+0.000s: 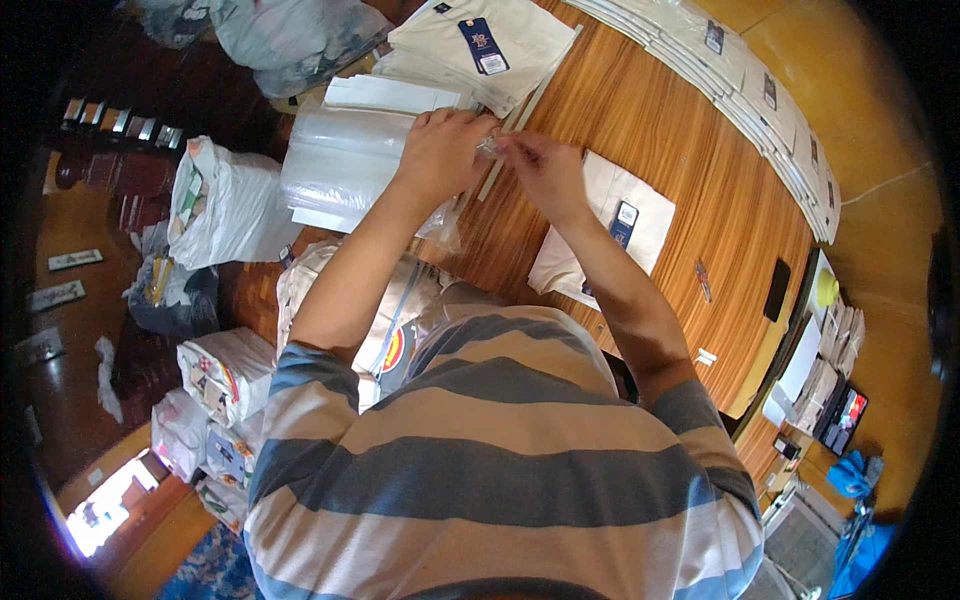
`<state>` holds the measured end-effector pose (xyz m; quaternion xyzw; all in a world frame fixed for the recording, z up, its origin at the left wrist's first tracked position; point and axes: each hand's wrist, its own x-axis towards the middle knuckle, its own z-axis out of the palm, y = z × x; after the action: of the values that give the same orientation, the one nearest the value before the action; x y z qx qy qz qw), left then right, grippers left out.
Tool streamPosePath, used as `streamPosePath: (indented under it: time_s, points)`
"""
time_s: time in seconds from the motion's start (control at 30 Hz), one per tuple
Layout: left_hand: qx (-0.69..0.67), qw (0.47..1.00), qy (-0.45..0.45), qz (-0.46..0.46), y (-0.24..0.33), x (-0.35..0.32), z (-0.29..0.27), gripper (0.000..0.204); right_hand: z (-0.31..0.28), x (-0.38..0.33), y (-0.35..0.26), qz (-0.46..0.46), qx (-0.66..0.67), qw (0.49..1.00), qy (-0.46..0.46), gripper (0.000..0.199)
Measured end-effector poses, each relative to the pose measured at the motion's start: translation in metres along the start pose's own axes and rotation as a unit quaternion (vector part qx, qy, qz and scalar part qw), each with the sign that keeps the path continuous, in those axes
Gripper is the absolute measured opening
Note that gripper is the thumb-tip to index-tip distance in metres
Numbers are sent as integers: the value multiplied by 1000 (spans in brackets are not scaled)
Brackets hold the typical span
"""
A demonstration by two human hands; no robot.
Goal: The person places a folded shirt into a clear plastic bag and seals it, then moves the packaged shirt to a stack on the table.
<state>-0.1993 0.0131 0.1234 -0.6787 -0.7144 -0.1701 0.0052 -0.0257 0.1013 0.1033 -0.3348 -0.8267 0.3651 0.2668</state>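
Note:
My left hand (440, 155) lies over the right side of a stack of clear plastic bags (335, 170), its fingers bent around crinkled film. Close beside it, my right hand (550, 178) pinches the edge of a clear plastic bag (487, 147) between thumb and fingertips. Part of the film hangs below my left wrist. Under my right forearm, a folded cream garment (640, 195) with a navy hang tag (624, 222) rests on the wooden table (720, 200); the forearm hides part of it. Beyond my hands sits a pile of folded cream garments (535, 45), also tagged.
Bagged garments in a long overlapping row (720, 75) line the table's far right edge. A small red tool (704, 281), a black flat object (777, 289) and a white piece (707, 356) lie at right. Stuffed white sacks (230, 210) stand at left.

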Motion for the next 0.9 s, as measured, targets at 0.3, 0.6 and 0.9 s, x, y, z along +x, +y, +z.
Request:
streamPosePath:
  time_s: [0.3, 0.6, 0.9]
  points:
    - [4, 1000, 10, 7, -2, 4, 6, 37, -10, -5, 20, 20, 137, 989, 51, 16]
    - [29, 998, -46, -17, 12, 9, -7, 60, -339, -45, 129, 65, 208, 791, 572, 14]
    - [-765, 587, -191, -186, 141, 62, 18, 66, -290, -134, 99, 158, 341, 872, 315, 19]
